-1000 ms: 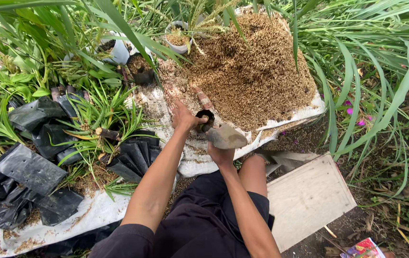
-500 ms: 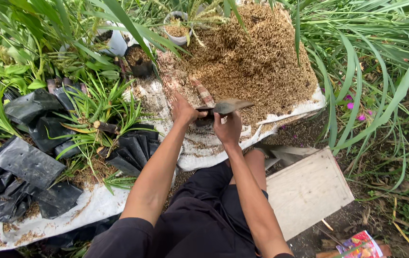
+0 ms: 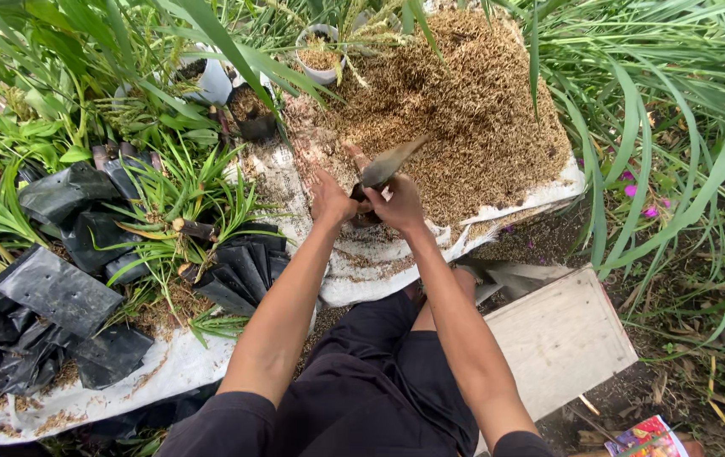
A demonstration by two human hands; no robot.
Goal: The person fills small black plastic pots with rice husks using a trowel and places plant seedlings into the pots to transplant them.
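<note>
- Two hands are meeting just at the near edge of the husk heap [image 3: 455, 101], which is serving as the landmark; everything else is lying left, right or nearer of it.
- Far left of the heap, empty black planting bags [image 3: 57, 292] are lying crumpled on the white sheet [image 3: 362, 283], among grassy seedlings [image 3: 184, 190].
- Left of the heap's near edge, the left hand [image 3: 331, 197] is clenching around a small black pot [image 3: 364, 211], which is sitting between the two hands, mostly hidden by them.
- Directly at the heap's near edge, the right hand [image 3: 399, 206] is gripping the handle of a trowel [image 3: 389, 162]; its blade is rising up and rightward, long axis slanting toward the heap's middle, tip over the husks.
- The right hand is the nearer one to the heap; the pot is lying just leftward and below the blade.
- Right of the heap and nearer the person, a pale wooden board [image 3: 561, 338] is lying on the soil.
</note>
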